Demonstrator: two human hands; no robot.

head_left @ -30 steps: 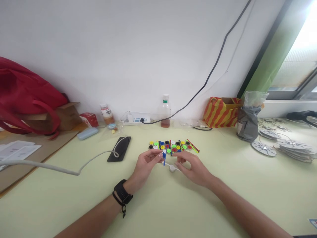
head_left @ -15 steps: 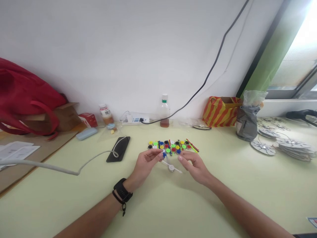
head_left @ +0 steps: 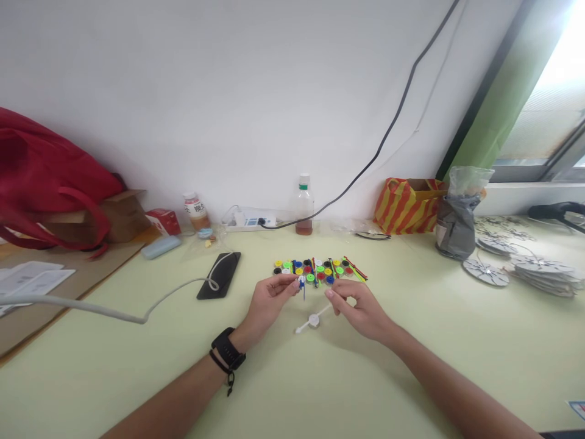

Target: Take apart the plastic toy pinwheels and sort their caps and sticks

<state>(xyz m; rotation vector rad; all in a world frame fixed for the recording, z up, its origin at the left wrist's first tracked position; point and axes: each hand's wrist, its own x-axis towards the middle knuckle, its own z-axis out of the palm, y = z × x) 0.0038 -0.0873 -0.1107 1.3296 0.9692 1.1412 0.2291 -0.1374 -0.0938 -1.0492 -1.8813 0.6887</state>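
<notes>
My left hand (head_left: 275, 300) pinches a small blue plastic piece (head_left: 301, 283) between thumb and fingertips, and a thin blue stem hangs down from it. Below and between my hands is a small white disc (head_left: 314, 321) crossed by a thin white strip (head_left: 299, 330) with an arrow-like lower left end. The strip's upper right end runs up to the closed fingertips of my right hand (head_left: 358, 306), which partly hide it. Just beyond my hands lie rows of small coloured discs (head_left: 328, 272), with thin coloured strips (head_left: 355, 269) among them.
A black phone-like slab (head_left: 219, 275) with a grey cable (head_left: 173, 297) lies left. Behind stand a bottle (head_left: 304, 206), a power strip (head_left: 251, 219) and a striped bag (head_left: 402, 206). Flat slotted discs (head_left: 543, 268) are stacked right; a red bag (head_left: 50, 177) sits left.
The white disc has shifted slightly toward me, and its strip has turned, now slanting from lower left to upper right. The blue stem under my left fingers shows more clearly.
</notes>
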